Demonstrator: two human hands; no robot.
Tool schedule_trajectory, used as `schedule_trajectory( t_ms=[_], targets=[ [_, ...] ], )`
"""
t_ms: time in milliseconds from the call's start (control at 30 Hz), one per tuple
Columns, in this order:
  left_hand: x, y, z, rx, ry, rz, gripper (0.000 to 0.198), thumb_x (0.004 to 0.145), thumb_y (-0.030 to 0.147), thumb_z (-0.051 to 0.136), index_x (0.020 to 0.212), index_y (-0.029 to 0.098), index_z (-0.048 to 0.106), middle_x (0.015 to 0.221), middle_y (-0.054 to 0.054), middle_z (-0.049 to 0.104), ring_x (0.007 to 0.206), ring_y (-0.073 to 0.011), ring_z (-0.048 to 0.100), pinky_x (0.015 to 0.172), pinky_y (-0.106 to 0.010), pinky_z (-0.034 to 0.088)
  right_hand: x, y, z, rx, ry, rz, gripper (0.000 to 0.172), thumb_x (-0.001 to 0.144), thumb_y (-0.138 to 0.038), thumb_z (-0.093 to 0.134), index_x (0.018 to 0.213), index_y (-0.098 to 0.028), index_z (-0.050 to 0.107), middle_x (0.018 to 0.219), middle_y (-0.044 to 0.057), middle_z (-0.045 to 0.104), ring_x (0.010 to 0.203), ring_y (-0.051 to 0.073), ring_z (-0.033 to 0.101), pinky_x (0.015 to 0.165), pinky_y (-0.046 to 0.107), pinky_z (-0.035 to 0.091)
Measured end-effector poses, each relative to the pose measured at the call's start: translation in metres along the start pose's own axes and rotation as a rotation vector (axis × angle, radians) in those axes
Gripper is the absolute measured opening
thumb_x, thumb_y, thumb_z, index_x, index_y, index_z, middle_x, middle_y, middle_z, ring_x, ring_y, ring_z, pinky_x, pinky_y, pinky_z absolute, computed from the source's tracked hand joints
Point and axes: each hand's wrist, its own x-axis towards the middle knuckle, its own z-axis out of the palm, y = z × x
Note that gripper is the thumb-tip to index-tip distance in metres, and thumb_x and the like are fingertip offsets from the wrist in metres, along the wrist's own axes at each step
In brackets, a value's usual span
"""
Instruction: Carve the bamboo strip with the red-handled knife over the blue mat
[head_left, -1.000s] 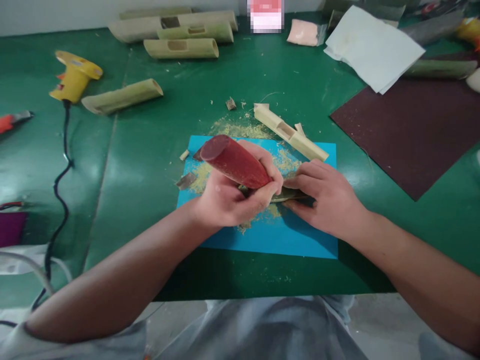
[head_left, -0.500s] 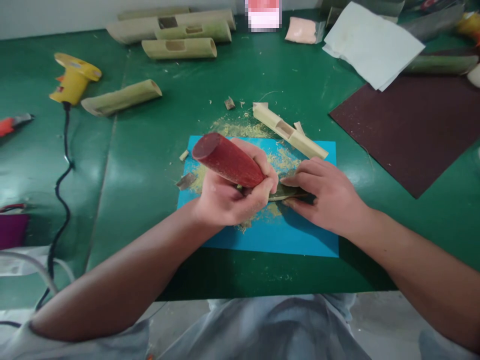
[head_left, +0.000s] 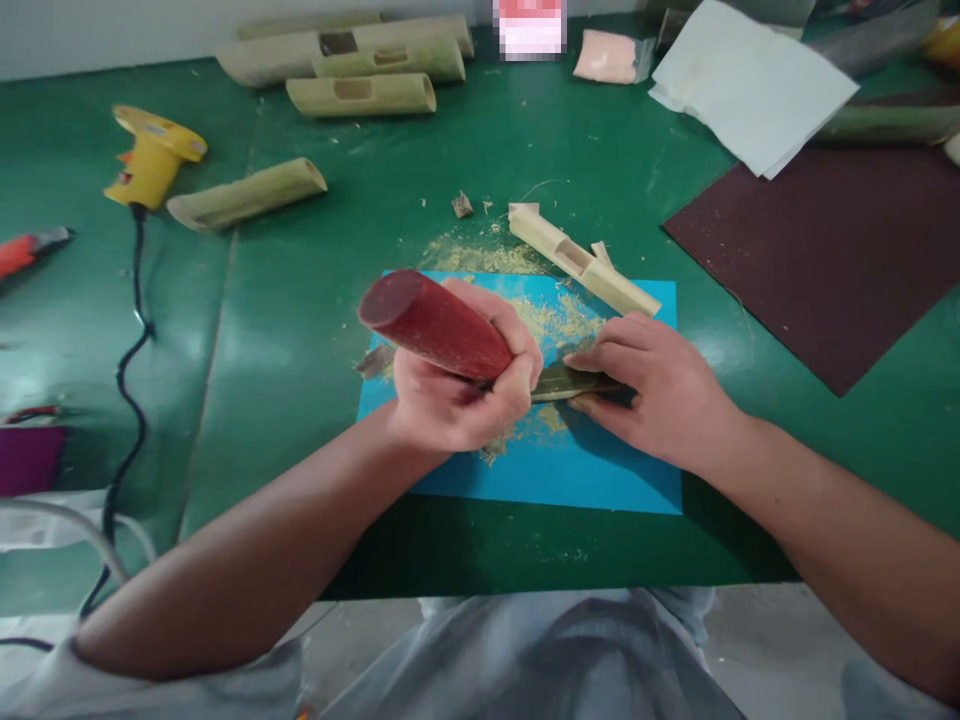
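Observation:
My left hand point(head_left: 469, 385) is closed around the thick red handle of a tool point(head_left: 439, 325), its flat butt end tilted up toward me; the working end is hidden below the fist. Between the thumb and fingers of my right hand point(head_left: 649, 380) is a dark, narrow piece of bamboo point(head_left: 559, 382), pressed down on a blue sheet point(head_left: 547, 485). The bamboo's left end runs under my left hand, out of sight. Pale shavings point(head_left: 547, 325) lie scattered around both hands. A cut bamboo strip with a notch point(head_left: 619, 285) rests across the sheet's far edge.
A yellow corded hand tool point(head_left: 146, 160) and a bamboo tube point(head_left: 251, 192) lie on the left. Several notched bamboo tubes point(head_left: 397, 97) line the back. At right are a dark brown board point(head_left: 817, 250) and white paper point(head_left: 750, 90). A red-handled cutter point(head_left: 19, 252) lies far left.
My left hand and the red-handled tool have shifted slightly left, baring more of the bamboo piece. My right hand keeps its hold. The whole view has shifted a little.

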Motion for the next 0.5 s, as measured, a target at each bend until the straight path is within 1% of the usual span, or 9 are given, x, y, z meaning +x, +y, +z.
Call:
schedule_trajectory(
  t_ms=[67,133,233,300,400,500],
  targets=[
    [0.0003,-0.0022,0.0005,-0.008,0.015,0.045,0.020,0.080,0.006,0.069,0.090,0.022,0.065,0.070,0.003,0.066,0.052,-0.0109,0.065,0.046,-0.022,0.051,-0.0001,0.0000,0.0001,0.008,-0.001,0.003,0.017,0.093,-0.027,0.066,0.103,-0.017,0.074,0.090,0.009,0.069,0.088,0.024,0.060,0.076,0.039,0.046],
    [0.0012,-0.0045,0.0014,-0.036,0.041,0.115,0.024,0.077,0.004,0.070,0.096,0.019,0.065,0.069,0.003,0.065,0.052,-0.0099,0.065,0.047,-0.019,0.052,-0.0003,0.0001,0.0004,0.011,0.000,0.005,0.016,0.093,-0.027,0.065,0.103,-0.017,0.074,0.089,0.008,0.068,0.087,0.024,0.059,0.076,0.038,0.045],
    [0.0024,-0.0070,0.0022,-0.078,0.025,0.162,0.025,0.077,0.001,0.071,0.097,0.015,0.064,0.069,0.003,0.065,0.053,-0.0091,0.066,0.049,-0.016,0.053,-0.0003,0.0004,0.0010,0.012,0.004,0.014,0.016,0.093,-0.027,0.065,0.103,-0.018,0.074,0.088,0.007,0.067,0.086,0.023,0.059,0.076,0.038,0.045],
    [0.0018,-0.0073,0.0023,-0.097,0.035,0.138,0.022,0.081,0.001,0.071,0.097,0.014,0.063,0.069,0.003,0.064,0.053,-0.0087,0.066,0.049,-0.016,0.053,-0.0002,0.0003,0.0010,0.015,0.009,0.014,0.016,0.092,-0.027,0.067,0.103,-0.018,0.075,0.089,0.008,0.068,0.087,0.024,0.060,0.077,0.038,0.045],
    [-0.0013,-0.0069,0.0013,-0.126,0.097,0.074,0.018,0.086,0.004,0.070,0.099,0.013,0.062,0.069,0.002,0.066,0.053,-0.0081,0.066,0.051,-0.017,0.053,0.0002,-0.0002,0.0000,0.007,0.009,0.000,0.016,0.090,-0.024,0.070,0.102,-0.015,0.075,0.089,0.009,0.067,0.086,0.024,0.060,0.075,0.038,0.045],
    [-0.0052,-0.0062,-0.0010,-0.105,0.084,0.033,0.016,0.088,0.011,0.072,0.101,0.015,0.064,0.073,0.000,0.070,0.057,-0.0105,0.069,0.055,-0.022,0.055,0.0003,-0.0007,-0.0012,-0.006,0.004,-0.016,0.016,0.091,-0.024,0.070,0.103,-0.015,0.076,0.087,0.008,0.066,0.084,0.024,0.059,0.074,0.038,0.044]
  ],
)
